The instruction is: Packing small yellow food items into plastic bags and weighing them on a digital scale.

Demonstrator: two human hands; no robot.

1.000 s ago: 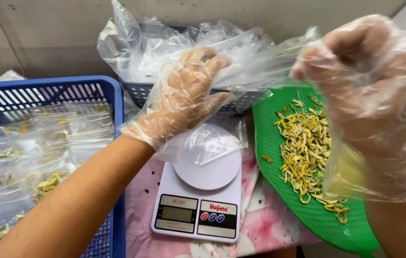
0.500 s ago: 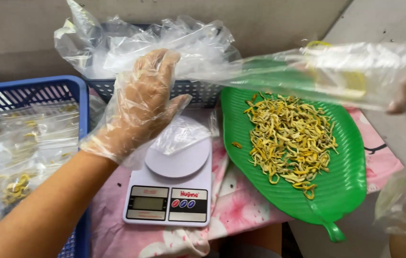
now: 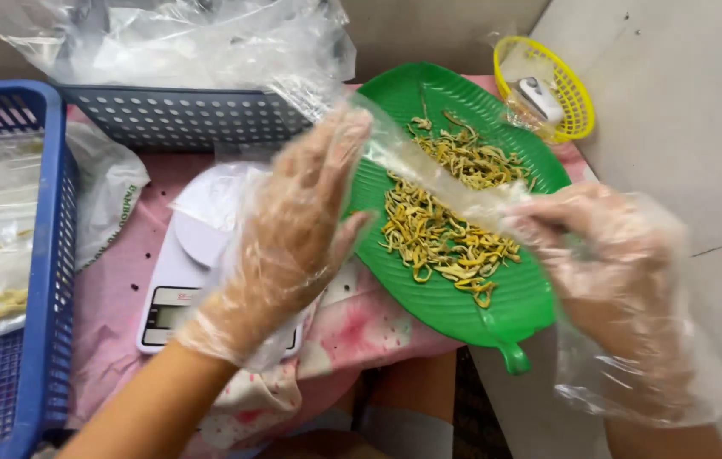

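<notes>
Both my hands wear loose clear plastic gloves. My left hand (image 3: 293,229) is held up flat over a white kitchen scale (image 3: 182,280), fingers together, touching one end of a clear plastic bag (image 3: 429,174). My right hand (image 3: 608,263) pinches the other end of that bag, which stretches between the hands above a green leaf-shaped tray (image 3: 463,314). A pile of thin yellow strips (image 3: 446,221) lies on the tray.
A blue basket (image 3: 38,255) at the left holds filled clear bags. A grey-blue basket (image 3: 191,115) at the back holds crumpled clear plastic. A small yellow basket (image 3: 578,93) sits at the far right. A pink patterned cloth (image 3: 352,336) covers the table.
The view has swung right and down. My right hand has dropped from up high to over the tray's right side, and the bag is now pulled taut between both hands.
</notes>
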